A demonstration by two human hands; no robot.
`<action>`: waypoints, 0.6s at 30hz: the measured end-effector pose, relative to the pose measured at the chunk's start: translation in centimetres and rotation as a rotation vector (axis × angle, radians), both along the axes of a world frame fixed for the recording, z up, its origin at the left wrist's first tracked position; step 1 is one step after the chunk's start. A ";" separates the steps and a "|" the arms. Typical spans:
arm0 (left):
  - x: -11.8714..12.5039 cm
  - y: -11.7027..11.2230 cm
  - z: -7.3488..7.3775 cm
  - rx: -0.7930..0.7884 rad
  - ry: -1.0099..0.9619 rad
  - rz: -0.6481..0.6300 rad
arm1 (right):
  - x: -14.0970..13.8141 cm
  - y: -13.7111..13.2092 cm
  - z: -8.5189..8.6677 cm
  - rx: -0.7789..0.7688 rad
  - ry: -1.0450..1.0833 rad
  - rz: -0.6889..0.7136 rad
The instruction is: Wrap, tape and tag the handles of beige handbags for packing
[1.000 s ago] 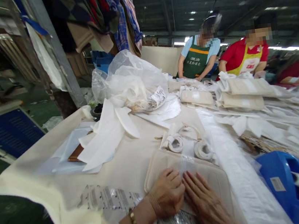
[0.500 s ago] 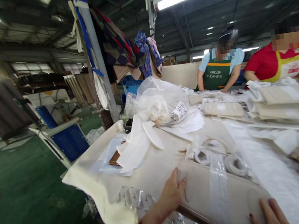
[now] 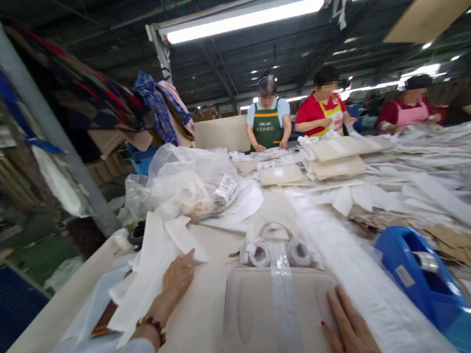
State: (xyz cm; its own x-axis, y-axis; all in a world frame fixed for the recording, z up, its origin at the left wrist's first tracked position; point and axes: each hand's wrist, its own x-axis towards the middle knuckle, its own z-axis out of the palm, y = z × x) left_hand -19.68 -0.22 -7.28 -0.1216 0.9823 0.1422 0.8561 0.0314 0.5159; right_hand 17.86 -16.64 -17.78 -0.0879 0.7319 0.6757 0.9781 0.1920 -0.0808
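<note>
A beige handbag lies flat in front of me, a strip of white wrap around its middle. Its handles, partly wrapped in white, stretch away from me. My right hand rests on the bag's right edge with its fingers spread. To the left, my left hand is extended over the table at the edge of the white sheets; its fingers are stretched out and I see nothing held in them. A brown flat piece sticks out from under the sheets, above pale blue sheets.
Behind the sheets lies a clear plastic bag. A blue tape dispenser stands at right, beyond a long white wrap strip. Stacked beige bags sit farther back. Several co-workers, one in a green apron, work across the table.
My left hand has left the handbag's left side and reached forward to the white sheets. My right hand stays on the bag. The view has turned right, bringing the blue dispenser fully in.
</note>
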 end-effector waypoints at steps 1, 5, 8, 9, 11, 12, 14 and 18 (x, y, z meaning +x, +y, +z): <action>0.4 0.8 0.1 -0.019 -0.047 0.022 | -0.3 0.0 0.3 0.005 -0.013 -0.017; 1.5 2.6 0.7 -0.007 -0.257 0.163 | -0.3 0.2 0.2 0.062 -0.040 -0.026; 2.1 1.5 1.6 0.115 -0.412 0.256 | 0.6 0.6 -0.8 0.093 -0.031 0.005; 2.4 0.6 2.0 0.168 -0.452 0.267 | 0.9 0.8 -1.0 0.103 -0.030 0.014; 3.4 -2.0 2.9 0.268 -0.510 0.248 | 1.0 0.8 -0.6 0.118 0.023 0.010; 4.2 -3.6 3.4 0.304 -0.536 0.222 | 0.8 0.5 0.1 0.118 0.097 0.007; 6.2 -7.1 4.1 0.376 -0.633 0.109 | -0.2 -0.4 2.5 0.062 0.376 0.038; 11.7 -13.8 4.0 0.208 -0.738 -0.349 | -3.2 -2.4 8.9 -0.238 1.293 0.360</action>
